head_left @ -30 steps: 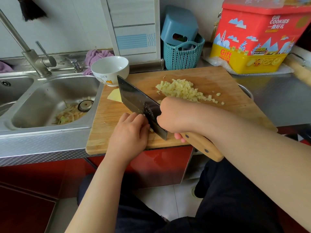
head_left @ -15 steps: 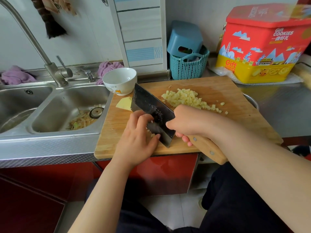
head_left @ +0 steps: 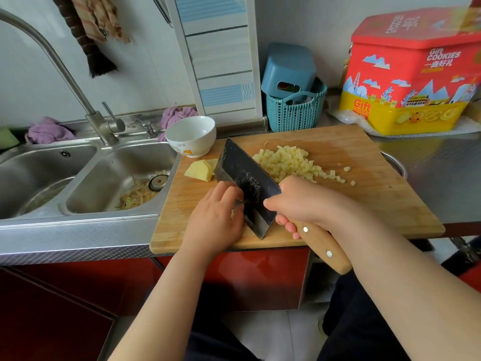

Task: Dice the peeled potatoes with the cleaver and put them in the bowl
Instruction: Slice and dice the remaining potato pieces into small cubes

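Observation:
On the wooden cutting board (head_left: 364,194) my right hand (head_left: 299,201) grips the wooden handle of the dark cleaver (head_left: 244,175), whose blade stands edge-down on the board. My left hand (head_left: 216,217) presses down on potato strips beside the blade with curled fingers; the strips are mostly hidden under it. A heap of diced potato (head_left: 289,162) lies behind the blade. A peeled potato chunk (head_left: 199,170) sits at the board's far left. The white bowl (head_left: 191,135) stands at the board's back left corner and looks empty.
A steel double sink (head_left: 86,175) with peelings lies to the left, its tap (head_left: 99,121) behind it. A teal basket (head_left: 294,108) and a red and yellow cookie tin (head_left: 411,74) stand at the back. A metal rim (head_left: 395,165) shows under the board's right edge.
The view has tilted up and shifted. The cleaver keeps chopping beside my left hand, which has edged back along the strips.

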`<action>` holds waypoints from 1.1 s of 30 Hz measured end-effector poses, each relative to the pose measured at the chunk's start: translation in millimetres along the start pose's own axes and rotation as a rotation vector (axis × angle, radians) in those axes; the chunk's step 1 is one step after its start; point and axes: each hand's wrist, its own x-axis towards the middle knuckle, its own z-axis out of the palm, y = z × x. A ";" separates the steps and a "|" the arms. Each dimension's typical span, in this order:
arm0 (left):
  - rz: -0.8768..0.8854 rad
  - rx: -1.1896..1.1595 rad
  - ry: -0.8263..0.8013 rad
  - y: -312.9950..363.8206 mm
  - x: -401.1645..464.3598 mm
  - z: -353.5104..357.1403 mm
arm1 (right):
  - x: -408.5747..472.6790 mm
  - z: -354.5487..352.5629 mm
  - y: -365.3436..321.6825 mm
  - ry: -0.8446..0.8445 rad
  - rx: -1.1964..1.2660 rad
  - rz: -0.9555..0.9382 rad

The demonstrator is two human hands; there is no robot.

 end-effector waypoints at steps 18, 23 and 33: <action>-0.009 -0.022 0.111 2.0 15.2 2.8 | -13.9 -24.9 21.1 0.097 0.255 -0.082; -0.007 0.034 0.109 -3.8 9.2 4.8 | -15.6 -25.4 20.4 0.122 0.243 -0.096; -0.180 -0.043 0.008 -9.9 25.4 -15.7 | -8.6 -25.8 18.3 0.077 0.232 -0.069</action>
